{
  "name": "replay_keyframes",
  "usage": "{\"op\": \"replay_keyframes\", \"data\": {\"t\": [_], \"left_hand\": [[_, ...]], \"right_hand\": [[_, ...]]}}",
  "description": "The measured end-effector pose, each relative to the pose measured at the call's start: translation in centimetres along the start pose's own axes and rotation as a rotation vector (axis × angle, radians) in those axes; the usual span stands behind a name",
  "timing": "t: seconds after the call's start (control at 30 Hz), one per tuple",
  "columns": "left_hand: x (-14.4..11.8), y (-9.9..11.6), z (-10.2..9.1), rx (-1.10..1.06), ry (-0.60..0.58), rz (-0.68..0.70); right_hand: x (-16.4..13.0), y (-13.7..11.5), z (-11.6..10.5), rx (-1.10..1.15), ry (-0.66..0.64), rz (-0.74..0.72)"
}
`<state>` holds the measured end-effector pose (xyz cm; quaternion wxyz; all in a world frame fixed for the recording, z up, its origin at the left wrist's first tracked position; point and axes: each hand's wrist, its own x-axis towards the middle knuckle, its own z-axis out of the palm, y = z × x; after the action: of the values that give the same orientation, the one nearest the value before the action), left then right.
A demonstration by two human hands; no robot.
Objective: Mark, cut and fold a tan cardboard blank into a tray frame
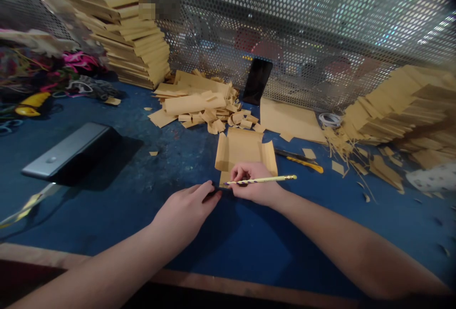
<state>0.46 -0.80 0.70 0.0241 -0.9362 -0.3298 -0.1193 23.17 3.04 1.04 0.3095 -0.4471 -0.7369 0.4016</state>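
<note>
The right hand (254,183) has its fingers curled shut around a pencil (261,180), which lies nearly level with its far end pointing to 3 o'clock; the curled fingertips also press on the near edge of a folded card (242,149), which lies flat on the blue table (107,195) just at 12 o'clock of the hand, side flaps turned up. The left hand (187,209) lies flat, fingers together and stretched toward 2 o'clock, gripping nothing; its fingertips (213,189) reach a dark strip at the card's near edge, though the shadow there makes it hard to tell what that strip is. At 3 o'clock of the card, just beside it, lies a yellow knife (301,159). At 12 o'clock, a heap of offcuts (203,104), and behind it a dark phone (257,81) leaning on the mesh wall (320,24). A flat sheet (290,119) lies at 1 o'clock, with a tape roll (330,119) beyond it. Tall card stacks stand at 10 o'clock (124,33) and at 3 o'clock (402,104). A grey box (67,149) sits at 9 o'clock, well apart. Nothing lies between the hands and the card.
</note>
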Motion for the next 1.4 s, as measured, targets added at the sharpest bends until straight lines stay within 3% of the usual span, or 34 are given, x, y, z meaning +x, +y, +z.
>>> {"op": "replay_keyframes", "data": {"t": [0.33, 1.4], "left_hand": [[-0.2, -0.1, 0.1, -0.021, -0.02, -0.007], [0.3, -0.5, 0.0, -0.07, -0.082, -0.07]], "right_hand": [[0.0, -0.1, 0.0, 0.057, 0.064, 0.009], [1.2, 0.5, -1.0, 0.033, 0.018, -0.024]]}}
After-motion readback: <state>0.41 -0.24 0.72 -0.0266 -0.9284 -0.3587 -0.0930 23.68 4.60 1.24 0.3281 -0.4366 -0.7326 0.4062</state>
